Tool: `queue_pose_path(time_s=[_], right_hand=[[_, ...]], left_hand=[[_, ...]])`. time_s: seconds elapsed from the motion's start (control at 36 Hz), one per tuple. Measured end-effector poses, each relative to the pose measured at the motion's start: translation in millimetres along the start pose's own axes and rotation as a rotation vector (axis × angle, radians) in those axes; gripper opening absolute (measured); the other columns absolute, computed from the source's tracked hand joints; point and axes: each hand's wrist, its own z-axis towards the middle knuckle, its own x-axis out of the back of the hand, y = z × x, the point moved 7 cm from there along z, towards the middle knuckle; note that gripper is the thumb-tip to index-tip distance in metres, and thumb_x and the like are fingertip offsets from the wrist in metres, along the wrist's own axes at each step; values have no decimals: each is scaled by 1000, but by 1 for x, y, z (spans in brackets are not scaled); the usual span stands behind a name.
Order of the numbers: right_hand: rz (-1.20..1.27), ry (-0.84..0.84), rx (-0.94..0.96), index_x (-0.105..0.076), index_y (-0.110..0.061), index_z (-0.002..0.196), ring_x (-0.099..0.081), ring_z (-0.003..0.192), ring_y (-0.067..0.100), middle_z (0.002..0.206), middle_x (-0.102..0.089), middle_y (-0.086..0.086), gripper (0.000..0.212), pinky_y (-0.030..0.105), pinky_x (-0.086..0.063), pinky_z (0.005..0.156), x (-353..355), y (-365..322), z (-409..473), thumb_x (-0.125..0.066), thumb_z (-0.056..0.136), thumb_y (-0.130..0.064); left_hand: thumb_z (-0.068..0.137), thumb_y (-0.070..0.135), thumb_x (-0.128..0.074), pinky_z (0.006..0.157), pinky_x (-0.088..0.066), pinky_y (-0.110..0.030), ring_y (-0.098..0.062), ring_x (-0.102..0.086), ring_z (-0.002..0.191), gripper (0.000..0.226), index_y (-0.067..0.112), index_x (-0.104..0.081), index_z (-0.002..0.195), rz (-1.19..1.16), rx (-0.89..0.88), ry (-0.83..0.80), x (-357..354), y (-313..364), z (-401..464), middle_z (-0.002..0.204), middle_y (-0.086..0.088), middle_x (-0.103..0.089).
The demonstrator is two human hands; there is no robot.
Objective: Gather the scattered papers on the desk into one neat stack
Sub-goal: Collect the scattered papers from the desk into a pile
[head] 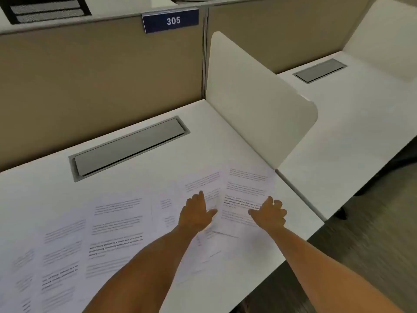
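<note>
Several printed white sheets lie spread over the white desk (pixel 158 161), overlapping from the left edge to the right side. The rightmost sheet (pixel 246 188) lies slightly askew beside the white divider. My left hand (pixel 197 213) rests flat, fingers apart, on the sheet next to it (pixel 203 181), thumb touching the rightmost sheet's left edge. My right hand (pixel 269 212) presses on the rightmost sheet's lower right part, fingers curled. A large sheet with bold lines (pixel 117 231) lies left of my forearms. Neither hand lifts a sheet.
A grey cable hatch (pixel 128 147) is set into the desk behind the papers. A white side divider (pixel 255 102) bounds the desk on the right, a tan partition (pixel 101 75) with a "305" sign at the back. The desk's front edge drops to grey carpet (pixel 352 256).
</note>
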Motion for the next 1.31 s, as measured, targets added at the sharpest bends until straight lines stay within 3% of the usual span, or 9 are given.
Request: queue_pose_path(time_s=[0.11, 0.25, 0.5, 0.67, 0.78, 0.97, 1.06, 1.19, 1.31], right_hand=[[69, -53, -198, -7, -14, 153, -26, 136, 44, 154, -11, 16, 104, 53, -36, 107, -9, 32, 9, -69, 78, -51], [90, -91, -291, -5, -10, 153, -28, 137, 44, 153, -17, 19, 116, 52, -36, 108, -18, 48, 13, -71, 73, -62], [362, -162, -248, 10, -5, 154, -49, 121, 41, 148, -15, 23, 113, 44, -51, 98, -23, 34, 11, -73, 84, -34], [559, -182, -166, -38, 1, 134, -60, 100, 33, 121, -59, 19, 55, 40, -53, 84, -17, 27, 12, -64, 88, -17], [728, -280, -59, -64, -6, 115, -63, 91, 26, 94, -67, 3, 29, 33, -52, 80, -13, 22, 10, -59, 89, -14], [655, -378, 256, -60, -19, 124, -63, 97, 16, 109, -67, -3, 33, 33, -52, 87, 7, 8, -5, -54, 92, -13], [540, -393, 379, -51, -17, 138, -58, 109, 20, 128, -62, 3, 44, 32, -47, 92, 15, 0, -14, -52, 94, -11], [448, -433, 432, -31, -12, 153, -43, 139, 28, 153, -42, 9, 59, 38, -36, 112, 15, -8, -22, -52, 98, -19], [449, -433, 464, -37, -13, 149, -47, 134, 27, 148, -48, 8, 54, 26, -36, 97, 11, -21, -30, -52, 98, -15]], left_hand=[[90, 44, -63, 110, -38, -39, -29, -42, 135, 72, 5, -36, 144, -329, 131, 35, -13, 8, 8, 145, -15, -44], [88, 39, -68, 111, -38, -43, -32, -43, 133, 71, 2, -39, 142, -387, 179, 16, -33, 23, 11, 144, -16, -44], [87, 23, -69, 92, -50, -35, -26, -57, 110, 49, 1, -50, 127, -579, 271, 34, -49, 28, 14, 128, -16, -55], [87, 12, -67, 80, -59, -38, -25, -65, 93, 24, 3, -61, 109, -684, 304, 16, -52, 26, 0, 107, -12, -67], [85, 9, -68, 78, -54, -30, -20, -63, 94, 29, 8, -62, 114, -715, 289, -14, -45, 28, -16, 111, -7, -68], [90, 17, -64, 88, -50, -28, -17, -62, 103, 39, 12, -59, 128, -768, 327, 94, -27, 31, -56, 118, 0, -66], [97, 32, -56, 104, -47, -33, -21, -60, 118, 42, 14, -56, 135, -786, 327, 198, -14, 35, -76, 130, -2, -63], [94, 28, -62, 99, -52, -37, -21, -65, 109, 36, 12, -64, 126, -879, 376, 284, -8, 20, -98, 123, -6, -69], [91, 21, -66, 94, -55, -36, -22, -67, 104, 30, 8, -67, 118, -848, 421, 336, -4, 1, -107, 116, -8, -71]])
